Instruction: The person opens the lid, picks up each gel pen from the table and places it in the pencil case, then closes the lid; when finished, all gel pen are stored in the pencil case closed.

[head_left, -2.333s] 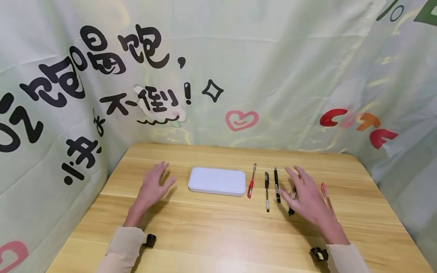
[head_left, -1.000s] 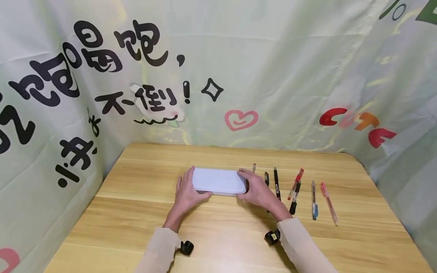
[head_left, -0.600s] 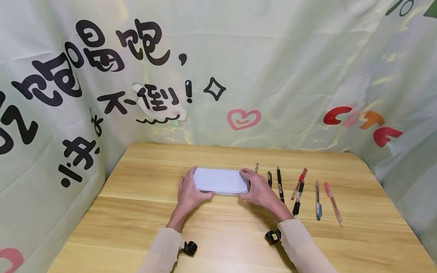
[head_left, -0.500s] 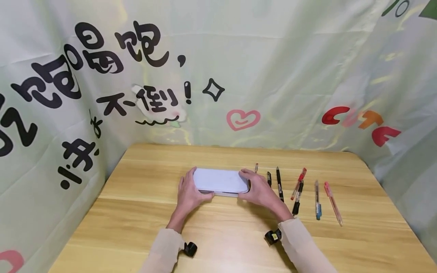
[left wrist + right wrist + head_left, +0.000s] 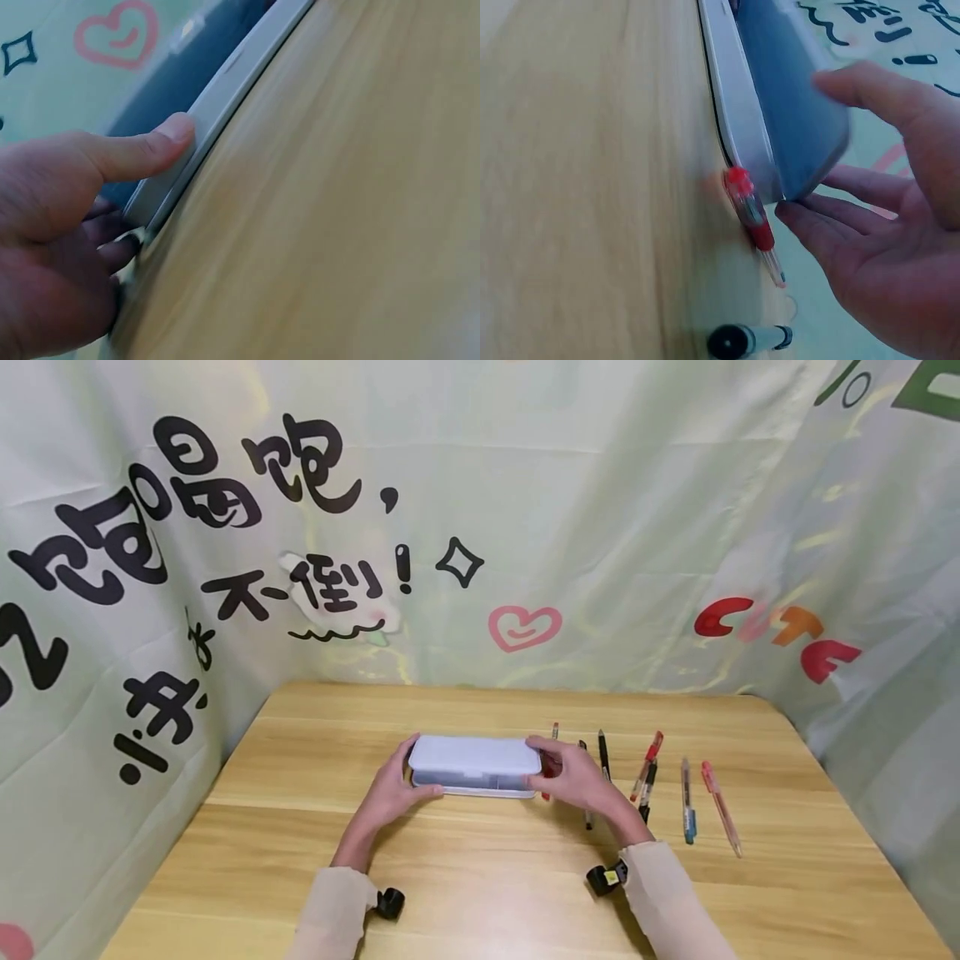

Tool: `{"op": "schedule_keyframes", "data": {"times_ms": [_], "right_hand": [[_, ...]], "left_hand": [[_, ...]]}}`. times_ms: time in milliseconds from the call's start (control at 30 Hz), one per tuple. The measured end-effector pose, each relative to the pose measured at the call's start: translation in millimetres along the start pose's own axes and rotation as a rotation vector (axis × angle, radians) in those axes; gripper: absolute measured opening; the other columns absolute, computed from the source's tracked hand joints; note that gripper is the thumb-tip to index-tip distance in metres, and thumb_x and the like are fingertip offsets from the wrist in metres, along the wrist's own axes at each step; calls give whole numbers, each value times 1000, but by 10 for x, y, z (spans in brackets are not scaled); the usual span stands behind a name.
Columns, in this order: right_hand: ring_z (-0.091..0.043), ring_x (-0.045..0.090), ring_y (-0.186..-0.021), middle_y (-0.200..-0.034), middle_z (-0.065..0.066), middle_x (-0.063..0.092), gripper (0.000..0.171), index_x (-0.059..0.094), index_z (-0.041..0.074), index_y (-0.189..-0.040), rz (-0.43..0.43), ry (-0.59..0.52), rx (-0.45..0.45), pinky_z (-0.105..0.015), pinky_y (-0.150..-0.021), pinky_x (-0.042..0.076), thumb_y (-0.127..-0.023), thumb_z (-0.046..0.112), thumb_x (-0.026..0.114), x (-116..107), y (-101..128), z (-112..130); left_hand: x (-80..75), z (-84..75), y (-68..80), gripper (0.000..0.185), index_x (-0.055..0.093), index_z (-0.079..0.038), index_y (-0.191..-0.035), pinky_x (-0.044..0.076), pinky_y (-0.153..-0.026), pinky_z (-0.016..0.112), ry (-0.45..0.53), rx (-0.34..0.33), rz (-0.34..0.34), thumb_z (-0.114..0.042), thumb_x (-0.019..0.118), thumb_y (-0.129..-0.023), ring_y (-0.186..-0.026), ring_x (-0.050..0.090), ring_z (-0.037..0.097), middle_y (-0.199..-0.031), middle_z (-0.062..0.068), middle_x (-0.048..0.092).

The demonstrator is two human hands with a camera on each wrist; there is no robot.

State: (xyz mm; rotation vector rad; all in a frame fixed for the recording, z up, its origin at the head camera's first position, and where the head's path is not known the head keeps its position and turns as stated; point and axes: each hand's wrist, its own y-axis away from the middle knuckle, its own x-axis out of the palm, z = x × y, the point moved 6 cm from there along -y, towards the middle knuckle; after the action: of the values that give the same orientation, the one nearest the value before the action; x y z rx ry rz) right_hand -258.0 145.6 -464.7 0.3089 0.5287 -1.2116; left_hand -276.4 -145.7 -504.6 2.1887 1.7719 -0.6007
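A pale blue-grey pencil case (image 5: pixel 474 758) lies on the wooden table (image 5: pixel 480 877), its lid (image 5: pixel 795 127) raised a little off the base (image 5: pixel 731 112). My left hand (image 5: pixel 408 777) holds the case's left end; in the left wrist view the thumb (image 5: pixel 169 135) presses on the base's rim (image 5: pixel 225 90) and the fingers curl at the end. My right hand (image 5: pixel 542 768) grips the right end of the lid, thumb on top and fingers under its edge. A red pen (image 5: pixel 751 217) lies against the base beside that hand.
Several pens lie in a row right of the case: black ones (image 5: pixel 602 752), a red one (image 5: pixel 647 753), a blue one (image 5: pixel 686 802), a pink one (image 5: pixel 722 810). Printed cloth walls (image 5: pixel 600 527) close in the table on three sides.
Both hands came in from the sides to the case's ends. Since half a second ago the lid has lifted a little further off the base.
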Motion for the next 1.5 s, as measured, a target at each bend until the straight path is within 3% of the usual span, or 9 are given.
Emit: {"op": "schedule_keyframes", "data": {"times_ms": [100,233,467,567,667,767,933,1100,1500], "right_hand": [[-34,59,-129,-141,-20,59,64,56,0,-143,-86,-57,27,-43,-103,52,-94,35,77,-89,-13,-14],[-33,62,-126,-133,-17,65,60,60,5,-132,-209,-108,74,-46,-103,52,-93,47,75,-141,-44,-49],[-30,68,-114,-120,-16,71,59,65,6,-116,-346,-171,175,-46,-96,56,-89,58,73,-114,-40,-117],[-26,69,-109,-114,-13,74,58,69,6,-117,-371,-161,170,-45,-93,56,-93,59,69,-115,-34,-129],[-28,68,-113,-120,-15,72,51,68,4,-126,-351,-154,127,-44,-97,56,-99,47,67,-112,-37,-128],[-34,64,-121,-130,-20,67,43,61,-1,-138,-297,-170,82,-43,-101,54,-102,23,67,-88,-46,-128],[-41,58,-128,-138,-29,59,66,39,-2,-155,-177,-128,23,-41,-103,51,-95,-6,67,-13,-77,-136],[-39,56,-131,-141,-27,57,79,29,1,-160,-107,-50,18,-42,-104,51,-93,-8,70,48,-78,-148],[-42,50,-135,-143,-30,53,75,21,-8,-159,-85,-21,-39,-50,-111,43,-95,-11,61,94,-81,-88]], "left_hand": [[-56,-12,-18,102,31,-4,-159,30,-120,52,44,-1,32,-16,92,-78,-149,33,37,-159,21,40],[-79,5,-37,103,35,-6,-157,30,-120,51,25,-26,27,-21,94,-74,-149,33,35,-158,19,42],[-116,64,-56,102,43,-3,-151,-2,-125,55,-117,54,16,-31,97,-70,-149,34,36,-154,18,48],[-117,61,-59,102,44,-3,-151,-1,-125,56,-150,68,16,-34,96,-70,-148,34,37,-154,18,48],[-117,68,-59,100,47,-8,-152,2,-123,61,-164,47,17,-37,96,-70,-151,23,46,-156,16,46],[-124,80,-58,98,48,-13,-152,6,-120,68,-184,29,23,-39,96,-70,-150,12,54,-158,16,44],[-146,100,-54,94,48,-17,-152,10,-117,73,-205,41,39,-40,94,-73,-149,12,57,-159,15,43],[-166,134,-44,92,49,-18,-151,13,-118,71,-218,67,53,-39,94,-74,-149,22,53,-159,14,44],[-191,114,-96,96,44,-17,-153,11,-120,68,-208,62,125,-42,93,-74,-151,19,48,-160,14,41]]}}
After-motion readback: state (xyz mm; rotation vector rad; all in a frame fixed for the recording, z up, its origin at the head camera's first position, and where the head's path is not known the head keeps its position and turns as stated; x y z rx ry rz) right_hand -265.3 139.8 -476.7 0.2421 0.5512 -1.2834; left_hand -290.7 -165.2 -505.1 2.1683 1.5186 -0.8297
